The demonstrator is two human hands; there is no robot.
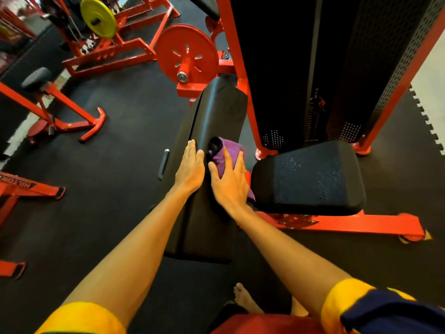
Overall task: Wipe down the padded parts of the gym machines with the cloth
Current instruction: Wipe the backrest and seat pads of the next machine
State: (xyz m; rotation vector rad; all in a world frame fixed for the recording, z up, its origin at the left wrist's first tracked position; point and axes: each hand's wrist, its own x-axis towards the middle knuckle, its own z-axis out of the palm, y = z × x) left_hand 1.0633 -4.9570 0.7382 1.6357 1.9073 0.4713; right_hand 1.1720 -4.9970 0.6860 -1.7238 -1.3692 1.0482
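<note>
In the head view, the left hand [190, 165] lay flat and released on the long black pad [214, 112], fingers straight and holding nothing. Just beside it, the right hand [231, 184] pressed the purple cloth [218, 156] onto the same pad with spread, nearly straight fingers. The cloth was bunched under its fingertips, and a seat pad [308, 179] stood near its right.

A single wide-angle camera on the person's head looks forward and steeply down, close above the long black padded bench [216, 112] at frame centre.
</note>
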